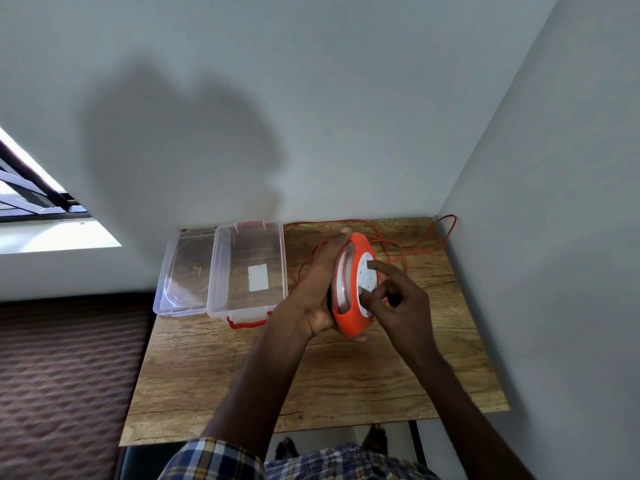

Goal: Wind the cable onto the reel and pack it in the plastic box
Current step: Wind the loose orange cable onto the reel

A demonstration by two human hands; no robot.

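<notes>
Gripping the orange cable reel (351, 318) from its back side, the left hand (320, 289) holds it upright on edge above the wooden table (311, 382), fingers wrapped over the top rim and thumb under the bottom. Right hand (398, 299) is partly curled at the reel's white face, index finger and thumb tip pressed against it; it is touching, not clasping.

Orange cable (415, 249): mostly unwound, lying in loose loops on the far right part of the table, one loop reaching the back right corner against the wall. A strand also runs behind the left hand towards the reel.

Plastic box (221, 271): clear, open, at the far left of the table, a white label showing through its base, red handle on the near end. Its clear lid (183, 271) lies flat just beside it on the left, overhanging the table edge.

Surface: wood-grain tabletop, pushed into a corner formed by two pale grey walls. A broad shadow falls on the back wall. Window frame (31, 192) at far left, bright outside. Dark patterned fabric (65, 375) lies left of the table. Checked shirt (225, 459) at the bottom edge.
</notes>
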